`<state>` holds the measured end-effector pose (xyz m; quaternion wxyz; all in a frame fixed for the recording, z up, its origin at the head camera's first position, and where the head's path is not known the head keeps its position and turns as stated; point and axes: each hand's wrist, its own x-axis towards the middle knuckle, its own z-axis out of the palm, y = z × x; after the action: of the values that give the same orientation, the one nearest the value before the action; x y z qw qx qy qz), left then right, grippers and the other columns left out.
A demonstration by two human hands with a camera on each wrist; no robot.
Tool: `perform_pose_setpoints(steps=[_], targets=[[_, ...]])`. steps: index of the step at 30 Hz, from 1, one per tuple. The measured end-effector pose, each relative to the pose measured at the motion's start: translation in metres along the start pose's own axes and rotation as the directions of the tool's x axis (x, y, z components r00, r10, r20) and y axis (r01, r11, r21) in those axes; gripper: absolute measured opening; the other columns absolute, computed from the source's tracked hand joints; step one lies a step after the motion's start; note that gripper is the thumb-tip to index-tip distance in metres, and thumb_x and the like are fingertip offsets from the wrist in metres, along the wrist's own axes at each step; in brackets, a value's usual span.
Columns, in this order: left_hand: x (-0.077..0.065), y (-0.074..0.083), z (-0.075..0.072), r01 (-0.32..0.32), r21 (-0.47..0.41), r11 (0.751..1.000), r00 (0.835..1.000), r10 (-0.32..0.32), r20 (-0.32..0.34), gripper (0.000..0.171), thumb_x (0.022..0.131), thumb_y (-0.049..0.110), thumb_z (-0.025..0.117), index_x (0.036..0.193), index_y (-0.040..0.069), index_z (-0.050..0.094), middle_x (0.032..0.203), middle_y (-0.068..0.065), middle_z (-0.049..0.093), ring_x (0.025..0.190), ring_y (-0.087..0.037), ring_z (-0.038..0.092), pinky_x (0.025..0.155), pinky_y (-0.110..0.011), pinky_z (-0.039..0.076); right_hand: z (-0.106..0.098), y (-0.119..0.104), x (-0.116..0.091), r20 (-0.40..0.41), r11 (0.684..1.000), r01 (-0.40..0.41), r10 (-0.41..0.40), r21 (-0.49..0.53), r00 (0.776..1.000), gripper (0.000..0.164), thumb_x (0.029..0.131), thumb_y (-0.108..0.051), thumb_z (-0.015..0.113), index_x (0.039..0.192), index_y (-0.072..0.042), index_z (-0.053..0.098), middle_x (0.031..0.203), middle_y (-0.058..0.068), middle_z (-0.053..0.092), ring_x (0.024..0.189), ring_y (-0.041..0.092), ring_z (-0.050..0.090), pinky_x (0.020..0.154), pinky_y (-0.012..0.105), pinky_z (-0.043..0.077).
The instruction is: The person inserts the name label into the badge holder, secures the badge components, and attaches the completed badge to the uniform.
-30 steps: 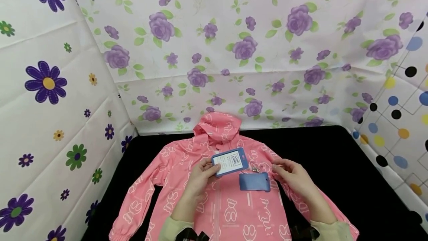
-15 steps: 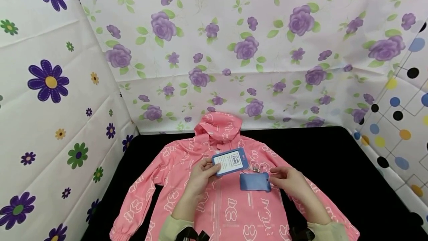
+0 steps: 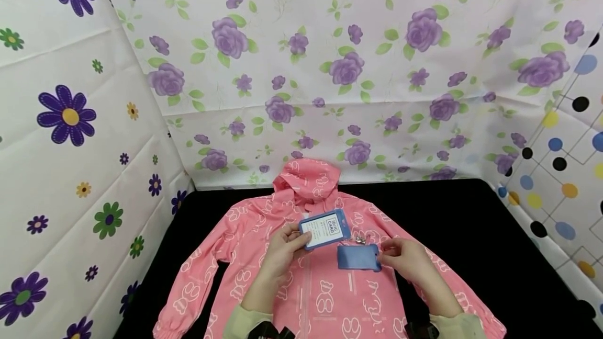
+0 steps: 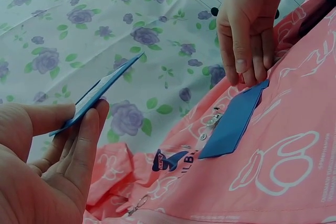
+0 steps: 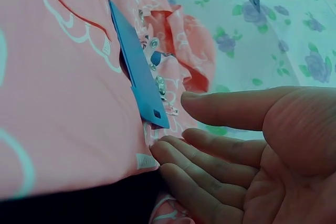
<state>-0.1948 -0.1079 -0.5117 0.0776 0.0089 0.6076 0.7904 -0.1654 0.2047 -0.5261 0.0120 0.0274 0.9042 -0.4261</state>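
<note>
The ID card holder (image 3: 325, 229) is pinched in your left grip (image 3: 282, 247), raised and tilted above the pink jacket (image 3: 348, 302). Your right grip (image 3: 407, 260), thumb parted from loose fingers, holds nothing just beside the blue case (image 3: 356, 257) lying on the jacket's chest. Metal fittings (image 3: 360, 239) lie beyond the case. The jacket is spread on a black worktop (image 3: 433, 208) before floral cloth (image 3: 301, 88).

Makeshift screened-off setup, room type unclear: rose-print sheet (image 3: 320, 41) behind, flower-print sheet (image 3: 52, 182) left, dotted sheet (image 3: 548, 171) right, black tabletop (image 3: 461, 224).
</note>
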Motion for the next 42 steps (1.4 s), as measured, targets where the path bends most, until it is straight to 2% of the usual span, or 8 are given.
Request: perform_pose_setpoints(steps=[13, 18, 25, 34, 42], targets=[[-0.003, 0.0, -0.001, 0.029, 0.003, 1.0, 0.999, -0.029, -0.015, 0.036, 0.101, 0.003, 0.072, 0.13, -0.012, 0.056, 0.101, -0.009, 0.074, 0.085, -0.014, 0.074, 0.075, -0.025, 0.063, 0.003, 0.0, -0.001, 0.01, 1.0, -0.016, 0.016, -0.008, 1.0, 0.037, 0.085, -0.016, 0.09, 0.115, 0.002, 0.076, 0.091, 0.003, 0.077, 0.084, 0.019, 0.072, 0.073, 0.036, 0.062], [-0.002, 0.002, 0.0, 0.023, -0.003, 1.0, 1.0, -0.023, -0.002, 0.037, 0.101, 0.004, 0.071, 0.131, -0.012, 0.056, 0.101, -0.009, 0.074, 0.085, -0.013, 0.074, 0.075, -0.024, 0.063, 0.003, 0.0, 0.0, -0.002, 1.0, -0.003, 0.003, -0.02, 1.0, 0.036, 0.084, -0.014, 0.09, 0.114, 0.001, 0.076, 0.089, 0.001, 0.077, 0.082, 0.017, 0.071, 0.072, 0.035, 0.061], [-0.002, 0.004, 0.001, 0.029, -0.015, 0.999, 1.0, -0.029, 0.012, 0.039, 0.103, 0.004, 0.069, 0.134, -0.014, 0.054, 0.103, -0.01, 0.074, 0.087, -0.013, 0.075, 0.076, -0.024, 0.063, 0.004, 0.002, 0.0, 0.01, 1.0, -0.031, 0.031, -0.005, 0.999, 0.039, 0.083, -0.015, 0.091, 0.116, -0.001, 0.075, 0.088, -0.001, 0.076, 0.082, 0.014, 0.069, 0.073, 0.032, 0.058], [-0.003, 0.002, 0.001, 0.031, -0.017, 0.999, 0.999, -0.031, 0.011, 0.038, 0.104, 0.005, 0.069, 0.134, -0.013, 0.054, 0.104, -0.01, 0.074, 0.087, -0.013, 0.075, 0.076, -0.024, 0.063, 0.009, 0.0, 0.0, -0.006, 0.997, -0.012, 0.011, -0.079, 1.0, 0.039, 0.083, -0.018, 0.091, 0.115, -0.001, 0.076, 0.084, -0.001, 0.071, 0.076, 0.014, 0.064, 0.068, 0.033, 0.055], [0.002, -0.001, -0.001, 0.042, -0.052, 0.998, 0.999, -0.042, 0.009, 0.033, 0.105, 0.002, 0.066, 0.131, -0.014, 0.056, 0.101, -0.009, 0.075, 0.086, -0.012, 0.075, 0.075, -0.024, 0.064, 0.012, -0.005, -0.001, -0.025, 0.993, 0.001, -0.004, -0.12, 1.0, 0.042, 0.082, -0.02, 0.092, 0.116, 0.0, 0.076, 0.082, -0.002, 0.07, 0.073, 0.013, 0.062, 0.067, 0.034, 0.054]])
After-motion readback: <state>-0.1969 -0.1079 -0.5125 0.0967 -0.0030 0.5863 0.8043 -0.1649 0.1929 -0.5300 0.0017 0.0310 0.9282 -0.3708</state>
